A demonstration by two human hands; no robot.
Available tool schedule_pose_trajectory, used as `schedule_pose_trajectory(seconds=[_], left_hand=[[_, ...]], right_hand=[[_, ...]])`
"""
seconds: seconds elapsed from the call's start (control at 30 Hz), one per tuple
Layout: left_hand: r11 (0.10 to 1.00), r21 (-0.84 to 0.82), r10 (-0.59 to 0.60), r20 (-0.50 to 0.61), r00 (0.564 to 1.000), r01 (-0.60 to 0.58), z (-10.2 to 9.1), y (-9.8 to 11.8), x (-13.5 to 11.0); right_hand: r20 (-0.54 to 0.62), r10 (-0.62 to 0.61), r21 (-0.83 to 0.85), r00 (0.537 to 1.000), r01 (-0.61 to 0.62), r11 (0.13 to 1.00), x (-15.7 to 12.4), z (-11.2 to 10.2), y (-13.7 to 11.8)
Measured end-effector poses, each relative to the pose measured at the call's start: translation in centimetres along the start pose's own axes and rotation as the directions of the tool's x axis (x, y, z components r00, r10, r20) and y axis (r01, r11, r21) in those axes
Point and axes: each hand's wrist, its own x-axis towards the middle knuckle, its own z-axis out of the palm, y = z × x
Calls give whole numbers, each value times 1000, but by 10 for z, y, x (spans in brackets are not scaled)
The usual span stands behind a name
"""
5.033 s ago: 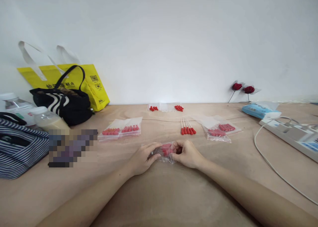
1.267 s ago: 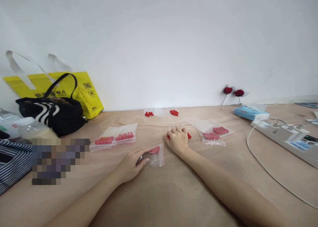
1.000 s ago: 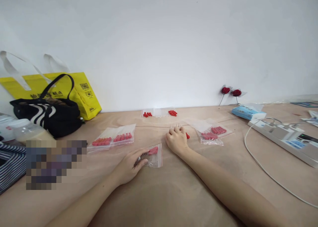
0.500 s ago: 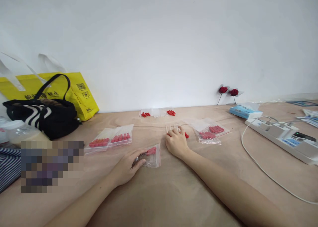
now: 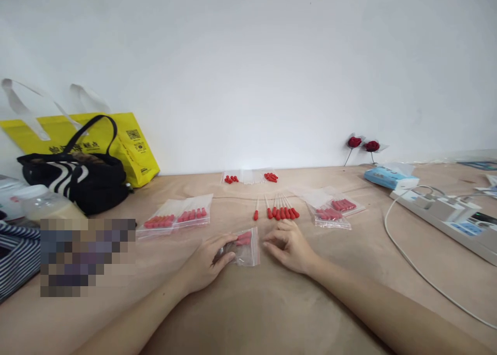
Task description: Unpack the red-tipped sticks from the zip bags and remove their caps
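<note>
My left hand (image 5: 207, 262) grips a clear zip bag (image 5: 248, 259) between thumb and fingers. Inside the bag are a few droppers with red bulbs (image 5: 244, 238); part of it is hidden by the fingers. Just right of the bag's sealed edge is my right hand (image 5: 289, 245), its fingers curled, with a gap between thumb and forefinger and nothing visible there. Beyond that hand several loose red-bulbed droppers (image 5: 285, 212) lie in a row, clear stems pointing away from me. One dropper (image 5: 256, 215) lies apart at the row's left end.
Filled dropper bags lie at left (image 5: 192, 215), right (image 5: 330, 215) and by the wall (image 5: 248, 176). A yellow bag (image 5: 137, 161), a black bag (image 5: 97, 189) and a bottle (image 5: 50, 205) stand left. Tissues (image 5: 390, 178), a power strip (image 5: 446, 218) and its cable (image 5: 404, 275) are right.
My right hand has drawn back from the loose droppers toward me, uncovering the row. The left hand keeps the bag in nearly the same place. The view has shifted slightly.
</note>
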Motion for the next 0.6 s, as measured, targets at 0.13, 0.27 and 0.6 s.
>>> schedule_pose_trajectory(seconds=[0.13, 0.27, 0.6], left_hand=[[999, -37, 34, 20, 999, -33, 6, 5, 2], [996, -59, 73, 22, 997, -71, 7, 8, 2], [988, -107, 115, 35, 993, -111, 6, 12, 3]], right_hand=[[29, 27, 35, 999, -28, 999, -4, 0, -4], [45, 47, 17, 998, -48, 999, 0, 2, -5], [63, 87, -113, 994, -80, 990, 2, 0, -10]])
